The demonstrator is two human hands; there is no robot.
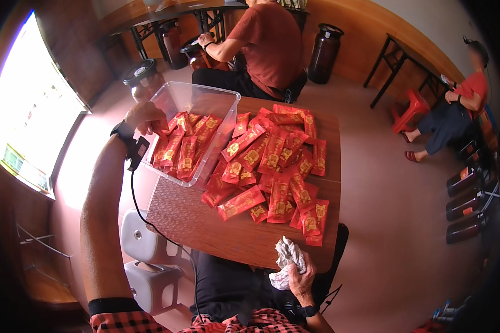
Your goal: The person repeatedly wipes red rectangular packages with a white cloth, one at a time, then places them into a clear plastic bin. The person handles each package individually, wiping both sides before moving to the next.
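Note:
My left hand (146, 117) is at the left rim of a clear plastic box (236, 109), its fingers closed on a red packet partly hidden by them. Inside the box lie several red sachets (187, 156) with gold print. Beside the box, a loose heap of the same red sachets (271, 154) spreads over the brown wooden table (179, 208). At the table's near edge, my right hand (303, 274) grips a crumpled white cloth (289, 258). A black device with a cable (139, 153) is strapped to my left wrist.
Across the table sits a person in a red shirt (271, 50), near dark lidded jars (326, 54). Grey plastic stools (139, 237) stand at my left. Another person (468, 95) sits at the far right by a red stool (412, 109). My device's cable hangs past the table's left edge.

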